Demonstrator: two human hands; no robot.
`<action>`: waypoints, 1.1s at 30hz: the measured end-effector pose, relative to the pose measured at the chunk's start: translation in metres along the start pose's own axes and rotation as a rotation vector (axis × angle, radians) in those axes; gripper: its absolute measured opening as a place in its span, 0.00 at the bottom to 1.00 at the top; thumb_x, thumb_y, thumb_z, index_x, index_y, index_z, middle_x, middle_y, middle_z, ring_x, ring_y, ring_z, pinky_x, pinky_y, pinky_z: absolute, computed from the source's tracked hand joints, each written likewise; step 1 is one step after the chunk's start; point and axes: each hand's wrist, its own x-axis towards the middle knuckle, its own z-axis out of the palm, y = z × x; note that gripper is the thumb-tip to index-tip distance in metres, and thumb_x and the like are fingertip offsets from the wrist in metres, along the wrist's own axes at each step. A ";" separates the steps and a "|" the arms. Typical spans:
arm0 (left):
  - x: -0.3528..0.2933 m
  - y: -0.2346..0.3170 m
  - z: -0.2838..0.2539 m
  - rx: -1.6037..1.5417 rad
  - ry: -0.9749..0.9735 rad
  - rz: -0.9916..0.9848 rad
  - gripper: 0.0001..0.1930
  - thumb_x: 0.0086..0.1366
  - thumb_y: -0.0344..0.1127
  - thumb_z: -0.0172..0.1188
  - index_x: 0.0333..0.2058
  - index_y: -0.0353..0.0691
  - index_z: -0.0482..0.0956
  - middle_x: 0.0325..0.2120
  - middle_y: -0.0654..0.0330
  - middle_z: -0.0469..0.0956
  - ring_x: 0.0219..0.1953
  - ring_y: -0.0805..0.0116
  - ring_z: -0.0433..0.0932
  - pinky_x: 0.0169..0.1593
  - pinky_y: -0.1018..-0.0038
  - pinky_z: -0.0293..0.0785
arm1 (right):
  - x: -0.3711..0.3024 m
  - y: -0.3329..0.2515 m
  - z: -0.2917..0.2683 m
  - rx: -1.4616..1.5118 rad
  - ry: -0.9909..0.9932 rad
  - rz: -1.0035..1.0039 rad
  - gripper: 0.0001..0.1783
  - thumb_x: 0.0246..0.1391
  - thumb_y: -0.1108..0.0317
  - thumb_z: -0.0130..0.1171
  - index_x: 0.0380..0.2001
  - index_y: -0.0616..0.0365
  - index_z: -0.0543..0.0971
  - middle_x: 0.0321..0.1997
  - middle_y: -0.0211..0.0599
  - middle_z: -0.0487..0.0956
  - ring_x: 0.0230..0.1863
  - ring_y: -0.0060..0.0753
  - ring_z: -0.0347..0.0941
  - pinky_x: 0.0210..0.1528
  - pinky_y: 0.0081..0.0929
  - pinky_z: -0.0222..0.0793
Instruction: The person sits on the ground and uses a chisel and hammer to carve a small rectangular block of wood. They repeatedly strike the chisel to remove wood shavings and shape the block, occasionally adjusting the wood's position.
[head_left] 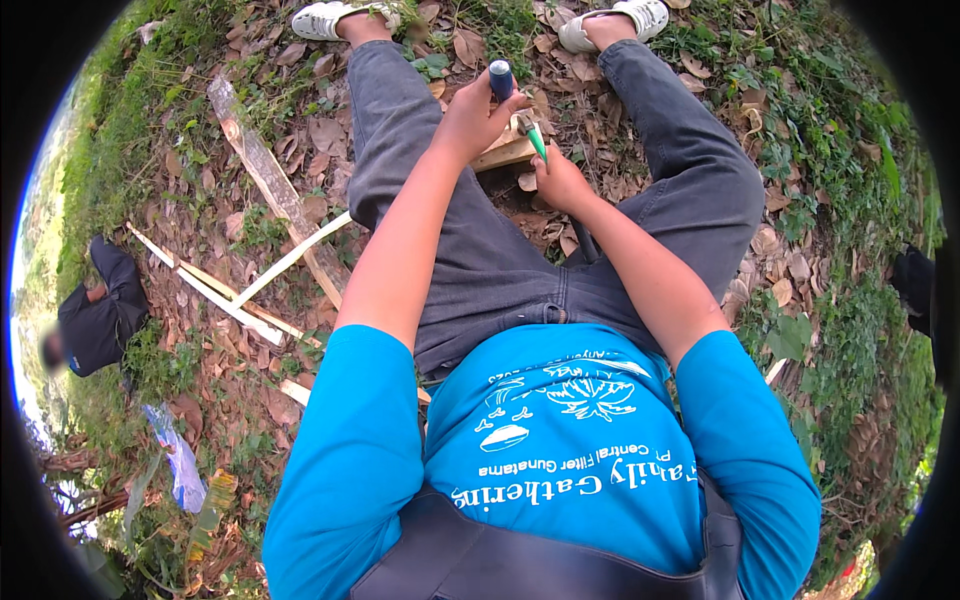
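Observation:
My left hand (pixel 474 122) is closed around a dark blue cylinder (pixel 501 86) with a pale round end; its thumb stretches toward the right. My right hand (pixel 564 182) grips a tool with a tapered green handle (pixel 538 142). A short metal-looking part of that tool points up near my left thumb; its exact kind is too small to tell. Below both hands, between my legs, lies a pale wooden block (pixel 505 155), partly covered by the hands. Whether the tool touches the block or the cylinder, I cannot tell.
Leaf-strewn ground surrounds my outstretched legs. To the left lie a rough plank (pixel 262 170) and several thin wood strips (pixel 215 292). Farther left crouches a person in dark clothes (pixel 105 312), near a clear plastic bag (pixel 180 465). Dark fabric (pixel 912 288) shows at the right edge.

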 end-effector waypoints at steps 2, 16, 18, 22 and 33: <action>0.000 0.003 0.001 -0.019 -0.001 0.009 0.14 0.67 0.38 0.68 0.43 0.36 0.76 0.34 0.53 0.85 0.40 0.55 0.86 0.44 0.64 0.80 | 0.001 0.003 -0.001 -0.020 0.004 0.009 0.17 0.70 0.58 0.47 0.48 0.62 0.69 0.40 0.65 0.81 0.44 0.69 0.79 0.47 0.56 0.72; -0.009 0.003 0.003 -0.034 0.001 0.029 0.14 0.68 0.39 0.66 0.44 0.38 0.74 0.33 0.51 0.84 0.36 0.49 0.83 0.40 0.62 0.78 | -0.046 -0.131 -0.161 0.537 0.220 -0.345 0.18 0.76 0.59 0.45 0.54 0.56 0.79 0.25 0.20 0.68 0.26 0.14 0.61 0.30 0.19 0.59; -0.010 0.011 0.001 -0.017 -0.020 -0.009 0.14 0.69 0.40 0.66 0.44 0.38 0.74 0.33 0.51 0.84 0.36 0.49 0.83 0.41 0.61 0.78 | -0.087 -0.183 -0.199 0.545 0.226 -0.524 0.18 0.76 0.58 0.45 0.56 0.55 0.78 0.25 0.17 0.65 0.24 0.11 0.56 0.27 0.17 0.54; -0.010 0.011 -0.001 -0.032 -0.025 -0.034 0.15 0.69 0.41 0.66 0.44 0.38 0.74 0.32 0.52 0.83 0.34 0.50 0.82 0.40 0.62 0.77 | -0.110 -0.203 -0.202 0.272 0.297 -0.696 0.18 0.76 0.58 0.46 0.55 0.58 0.77 0.23 0.29 0.71 0.23 0.21 0.66 0.27 0.26 0.61; -0.013 0.003 0.003 -0.016 -0.004 -0.004 0.14 0.68 0.38 0.67 0.42 0.38 0.73 0.29 0.51 0.81 0.30 0.54 0.81 0.37 0.63 0.76 | -0.109 -0.222 -0.187 0.361 0.404 -0.746 0.12 0.75 0.65 0.46 0.49 0.60 0.76 0.19 0.24 0.67 0.20 0.16 0.61 0.24 0.25 0.57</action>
